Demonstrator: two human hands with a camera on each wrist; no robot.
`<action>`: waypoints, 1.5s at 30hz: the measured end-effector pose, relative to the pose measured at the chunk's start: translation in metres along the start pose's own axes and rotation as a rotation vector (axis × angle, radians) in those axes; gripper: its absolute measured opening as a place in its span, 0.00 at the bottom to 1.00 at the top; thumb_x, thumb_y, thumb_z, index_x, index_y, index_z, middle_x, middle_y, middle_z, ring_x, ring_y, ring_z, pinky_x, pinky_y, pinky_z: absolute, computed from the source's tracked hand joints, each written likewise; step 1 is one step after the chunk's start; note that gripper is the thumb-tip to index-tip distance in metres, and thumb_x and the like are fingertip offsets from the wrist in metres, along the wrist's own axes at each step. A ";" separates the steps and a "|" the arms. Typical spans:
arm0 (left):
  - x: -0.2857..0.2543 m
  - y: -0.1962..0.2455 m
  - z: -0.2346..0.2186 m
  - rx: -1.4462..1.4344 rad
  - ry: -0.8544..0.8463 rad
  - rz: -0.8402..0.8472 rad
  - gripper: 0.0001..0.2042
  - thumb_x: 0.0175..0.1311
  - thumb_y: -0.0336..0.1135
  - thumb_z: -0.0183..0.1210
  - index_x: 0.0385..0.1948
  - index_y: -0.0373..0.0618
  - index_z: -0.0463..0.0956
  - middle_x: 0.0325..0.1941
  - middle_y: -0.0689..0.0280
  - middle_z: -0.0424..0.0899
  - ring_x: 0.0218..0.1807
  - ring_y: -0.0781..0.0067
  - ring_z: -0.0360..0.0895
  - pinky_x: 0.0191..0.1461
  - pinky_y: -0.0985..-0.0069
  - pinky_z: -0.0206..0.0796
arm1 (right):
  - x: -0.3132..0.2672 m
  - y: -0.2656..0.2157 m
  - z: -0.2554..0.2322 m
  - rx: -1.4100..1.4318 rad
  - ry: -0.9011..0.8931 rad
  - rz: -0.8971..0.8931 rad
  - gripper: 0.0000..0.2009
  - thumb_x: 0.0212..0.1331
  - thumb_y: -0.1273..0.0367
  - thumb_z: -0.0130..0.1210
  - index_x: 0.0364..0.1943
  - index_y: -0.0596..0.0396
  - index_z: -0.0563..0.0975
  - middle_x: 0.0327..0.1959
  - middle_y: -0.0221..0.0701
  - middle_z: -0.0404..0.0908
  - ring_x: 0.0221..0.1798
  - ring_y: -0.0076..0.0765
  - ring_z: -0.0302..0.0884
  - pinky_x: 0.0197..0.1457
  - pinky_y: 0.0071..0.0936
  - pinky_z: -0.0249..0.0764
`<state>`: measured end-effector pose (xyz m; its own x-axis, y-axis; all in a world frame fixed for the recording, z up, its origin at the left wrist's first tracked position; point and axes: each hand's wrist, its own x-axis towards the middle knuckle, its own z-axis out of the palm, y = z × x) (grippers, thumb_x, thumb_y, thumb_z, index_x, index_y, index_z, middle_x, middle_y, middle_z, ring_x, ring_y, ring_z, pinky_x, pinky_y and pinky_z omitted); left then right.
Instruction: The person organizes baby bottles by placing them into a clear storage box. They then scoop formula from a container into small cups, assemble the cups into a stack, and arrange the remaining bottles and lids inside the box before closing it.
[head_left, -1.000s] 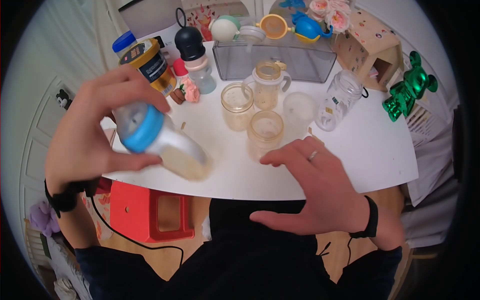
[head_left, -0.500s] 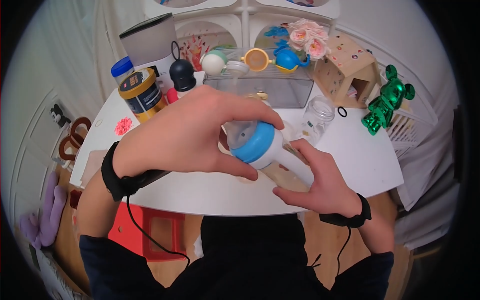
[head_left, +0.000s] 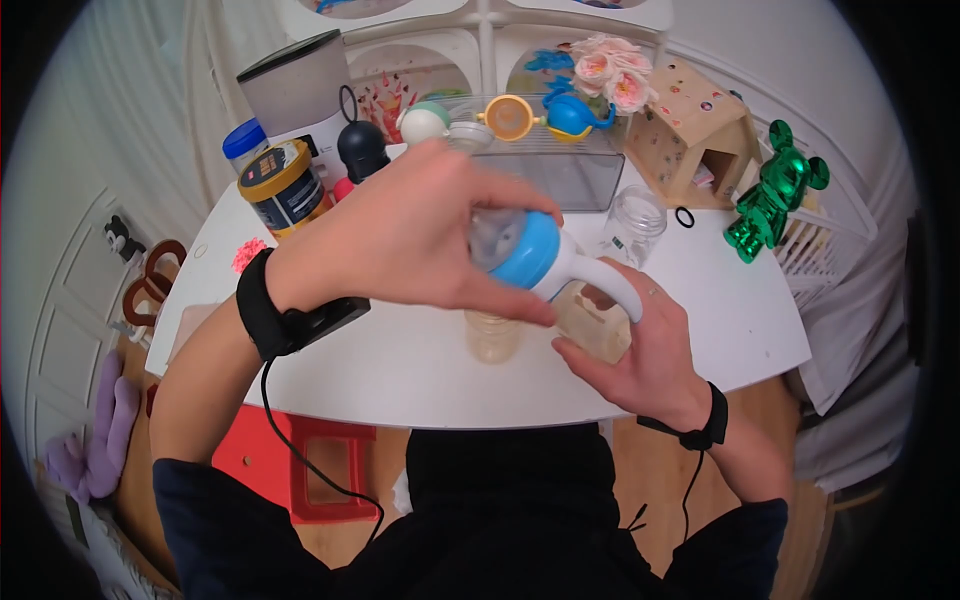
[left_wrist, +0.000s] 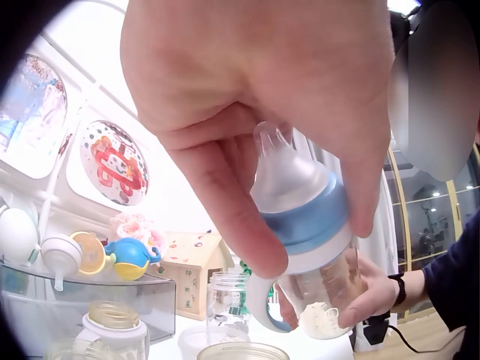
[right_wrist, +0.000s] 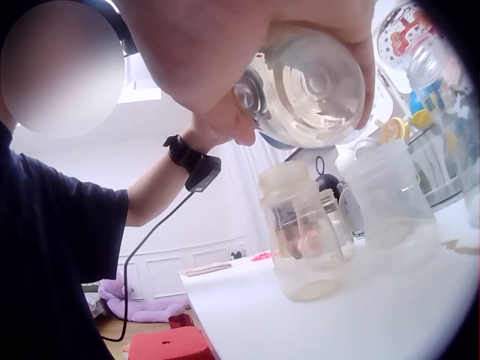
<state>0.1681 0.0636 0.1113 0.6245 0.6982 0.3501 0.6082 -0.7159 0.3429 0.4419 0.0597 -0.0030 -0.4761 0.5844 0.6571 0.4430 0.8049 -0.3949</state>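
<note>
Above the front middle of the white table [head_left: 420, 385], both hands hold a tilted baby bottle [head_left: 592, 318] with a clear teat, a blue collar [left_wrist: 307, 217] and a white side handle. The left hand [head_left: 400, 225] grips the collar from above, its thumb and fingers on opposite sides. Around the clear body, near the base, the right hand [head_left: 650, 345] curls its fingers and thumb. Seen from the right wrist, the bottle's round base [right_wrist: 319, 82] faces the camera. An uncapped bottle [right_wrist: 304, 259] stands on the table below; the left arm and hand partly cover it in the head view.
Behind stand a grey translucent box [head_left: 570, 180] with bottle lids on top, a clear jar [head_left: 636, 220], a wooden house [head_left: 690, 140] and a green shiny bear figure [head_left: 778, 195]. A gold-lidded can [head_left: 282, 185] is at left. A red stool [head_left: 260, 460] stands below the front edge.
My left hand has carried the baby bottle from the left to the middle, and my right hand has taken hold of its body. Lately the handle has swung round towards the right hand.
</note>
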 end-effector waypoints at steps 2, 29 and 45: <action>0.006 0.007 -0.005 0.093 -0.048 -0.144 0.26 0.52 0.50 0.85 0.45 0.39 0.90 0.30 0.65 0.89 0.28 0.76 0.82 0.33 0.78 0.71 | -0.001 -0.001 0.004 0.002 0.012 0.013 0.35 0.52 0.63 0.80 0.64 0.59 0.77 0.50 0.44 0.88 0.49 0.53 0.89 0.54 0.41 0.85; 0.022 0.022 -0.020 -0.048 -0.049 -0.319 0.27 0.58 0.54 0.81 0.50 0.42 0.86 0.26 0.70 0.83 0.21 0.81 0.77 0.18 0.80 0.63 | 0.015 -0.001 0.019 -0.030 0.082 0.121 0.36 0.56 0.60 0.79 0.66 0.61 0.77 0.49 0.43 0.86 0.49 0.49 0.89 0.52 0.41 0.84; 0.028 0.021 -0.010 -0.089 -0.115 -0.655 0.31 0.62 0.70 0.69 0.36 0.44 0.92 0.28 0.68 0.88 0.24 0.78 0.85 0.20 0.83 0.68 | 0.010 0.000 0.031 -0.163 0.167 0.023 0.34 0.53 0.65 0.80 0.63 0.60 0.76 0.48 0.43 0.85 0.51 0.51 0.85 0.52 0.43 0.82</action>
<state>0.1936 0.0677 0.1370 0.1912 0.9803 -0.0486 0.8400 -0.1379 0.5248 0.4135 0.0689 -0.0163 -0.3382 0.5659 0.7519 0.5753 0.7567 -0.3107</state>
